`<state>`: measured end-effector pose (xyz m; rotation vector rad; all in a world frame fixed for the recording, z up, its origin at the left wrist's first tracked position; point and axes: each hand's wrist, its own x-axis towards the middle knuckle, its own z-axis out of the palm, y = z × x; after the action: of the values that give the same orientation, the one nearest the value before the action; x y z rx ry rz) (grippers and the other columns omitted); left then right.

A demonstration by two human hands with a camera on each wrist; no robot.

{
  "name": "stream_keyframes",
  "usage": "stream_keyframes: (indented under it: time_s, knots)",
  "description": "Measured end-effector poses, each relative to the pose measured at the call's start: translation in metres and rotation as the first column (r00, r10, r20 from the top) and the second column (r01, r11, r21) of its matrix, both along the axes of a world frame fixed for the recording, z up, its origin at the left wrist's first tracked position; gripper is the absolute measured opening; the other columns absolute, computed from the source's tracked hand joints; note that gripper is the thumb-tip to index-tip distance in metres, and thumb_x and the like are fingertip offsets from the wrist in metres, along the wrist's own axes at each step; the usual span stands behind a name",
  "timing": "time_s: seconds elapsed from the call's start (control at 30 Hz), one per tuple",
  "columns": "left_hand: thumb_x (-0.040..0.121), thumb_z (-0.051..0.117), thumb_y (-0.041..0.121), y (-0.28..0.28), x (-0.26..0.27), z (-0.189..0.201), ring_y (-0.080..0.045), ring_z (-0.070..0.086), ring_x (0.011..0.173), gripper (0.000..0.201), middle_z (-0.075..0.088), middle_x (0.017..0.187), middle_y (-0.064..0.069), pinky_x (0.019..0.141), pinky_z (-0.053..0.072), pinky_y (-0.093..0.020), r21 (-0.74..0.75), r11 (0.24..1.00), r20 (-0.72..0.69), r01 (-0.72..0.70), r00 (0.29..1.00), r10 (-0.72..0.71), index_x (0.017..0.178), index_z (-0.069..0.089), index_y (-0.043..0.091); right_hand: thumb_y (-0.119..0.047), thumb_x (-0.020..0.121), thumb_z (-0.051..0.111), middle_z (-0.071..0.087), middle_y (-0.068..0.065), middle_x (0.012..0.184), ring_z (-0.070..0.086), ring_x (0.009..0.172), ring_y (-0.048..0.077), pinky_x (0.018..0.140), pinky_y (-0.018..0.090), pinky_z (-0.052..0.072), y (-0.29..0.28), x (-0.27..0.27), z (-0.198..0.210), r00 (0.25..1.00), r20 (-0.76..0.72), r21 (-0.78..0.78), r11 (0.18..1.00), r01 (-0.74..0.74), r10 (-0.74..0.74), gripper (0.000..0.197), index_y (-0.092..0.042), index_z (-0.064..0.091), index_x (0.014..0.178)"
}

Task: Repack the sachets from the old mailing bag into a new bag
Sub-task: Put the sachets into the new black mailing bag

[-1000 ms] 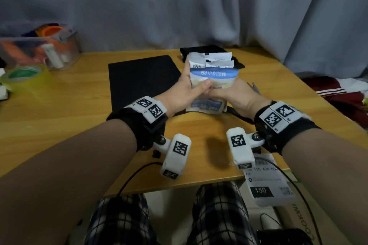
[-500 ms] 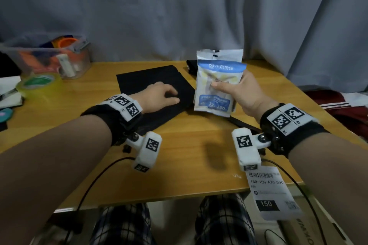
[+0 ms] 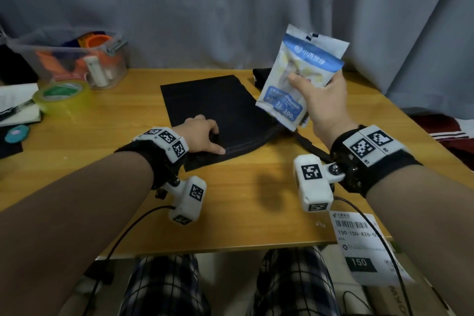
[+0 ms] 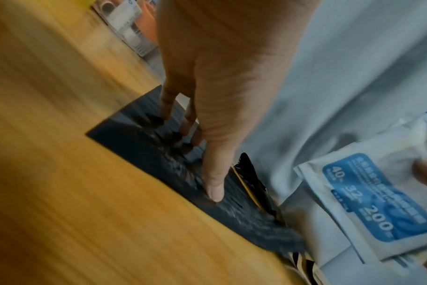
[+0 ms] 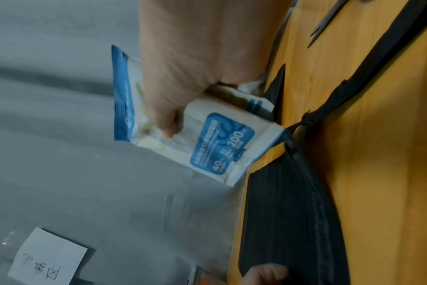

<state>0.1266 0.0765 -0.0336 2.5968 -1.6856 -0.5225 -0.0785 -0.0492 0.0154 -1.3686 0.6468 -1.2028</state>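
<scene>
My right hand (image 3: 318, 95) grips a small stack of white and blue sachets (image 3: 300, 67) and holds it tilted in the air above the table's back right. The thumb lies across the front sachet (image 5: 219, 146), with the fingers behind it. A new flat black mailing bag (image 3: 213, 102) lies mid-table. My left hand (image 3: 202, 133) rests on the bag's near end, fingertips (image 4: 166, 113) and thumb pressing on the bag (image 4: 139, 146). The crumpled old black bag (image 3: 259, 77) lies behind the sachets, partly hidden.
A torn black strip (image 3: 311, 147) lies on the wooden table (image 3: 256, 208) under my right wrist. At the far left stand a clear box of supplies (image 3: 69, 59) and a tape roll (image 3: 61, 92). A shipping label (image 3: 364, 246) hangs over the front right edge. A grey curtain hangs behind.
A second ago both hands held the sachets together. My left hand let go and dropped onto the flat black bag. My right hand lifted the sachets up and to the right.
</scene>
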Motion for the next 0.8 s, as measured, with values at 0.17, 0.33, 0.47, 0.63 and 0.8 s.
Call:
stream_keyframes:
  time_s: [0.17, 0.33, 0.47, 0.63, 0.8]
  knots:
    - [0.078, 0.068, 0.051, -0.002, 0.004, -0.001, -0.029, 0.044, 0.119, 0.051, 0.042, 0.126, -0.006, 0.1, 0.042, -0.04, -0.056, 0.997, -0.048, -0.052, 0.998, 0.049, 0.119, 0.053, 0.026, -0.013, 0.078, 0.074, 0.07, 0.011, 0.109, 0.07, 0.098, 0.022, 0.084, 0.041, 0.057, 0.004, 0.01, -0.008, 0.998, -0.061, 0.005, 0.999, -0.034, 0.034, 0.045, 0.0, 0.057, 0.118]
    - [0.073, 0.072, 0.052, -0.003, 0.006, 0.0, -0.027, 0.044, 0.117, 0.053, 0.041, 0.124, -0.003, 0.101, 0.042, -0.043, -0.021, 0.996, -0.078, -0.088, 0.993, 0.086, 0.117, 0.052, 0.029, -0.01, 0.078, 0.074, 0.069, 0.012, 0.111, 0.069, 0.099, 0.021, 0.085, 0.04, 0.057, 0.011, 0.023, -0.017, 0.995, -0.096, 0.005, 0.999, -0.039, 0.039, 0.05, 0.0, 0.052, 0.122]
    - [0.075, 0.071, 0.049, -0.001, 0.011, -0.006, -0.027, 0.039, 0.12, 0.049, 0.039, 0.123, -0.001, 0.103, 0.039, -0.043, -0.042, 0.994, -0.126, -0.101, 0.988, 0.095, 0.116, 0.052, 0.031, -0.007, 0.08, 0.072, 0.068, 0.013, 0.112, 0.069, 0.099, 0.021, 0.083, 0.037, 0.058, 0.012, 0.029, -0.021, 0.995, -0.096, 0.018, 0.999, -0.034, 0.036, 0.048, 0.0, 0.05, 0.123]
    - [0.081, 0.069, 0.04, 0.002, 0.012, -0.012, -0.028, 0.037, 0.119, 0.035, 0.041, 0.121, -0.003, 0.1, 0.035, -0.038, -0.138, 0.986, -0.172, -0.099, 0.982, 0.074, 0.11, 0.057, 0.025, -0.006, 0.08, 0.072, 0.068, 0.012, 0.111, 0.069, 0.099, 0.02, 0.085, 0.037, 0.057, 0.007, 0.03, -0.022, 0.996, -0.093, 0.009, 1.0, -0.015, 0.016, 0.048, -0.001, 0.051, 0.122]
    - [0.086, 0.065, 0.033, 0.004, 0.006, -0.01, -0.019, 0.05, 0.101, 0.021, 0.051, 0.109, -0.001, 0.082, 0.04, -0.027, -0.229, 0.973, -0.068, 0.022, 0.997, -0.038, 0.101, 0.063, 0.018, -0.009, 0.079, 0.073, 0.069, 0.01, 0.112, 0.069, 0.099, 0.02, 0.087, 0.042, 0.056, -0.002, 0.026, -0.025, 0.993, -0.115, -0.014, 0.999, -0.029, 0.027, 0.048, -0.003, 0.052, 0.122]
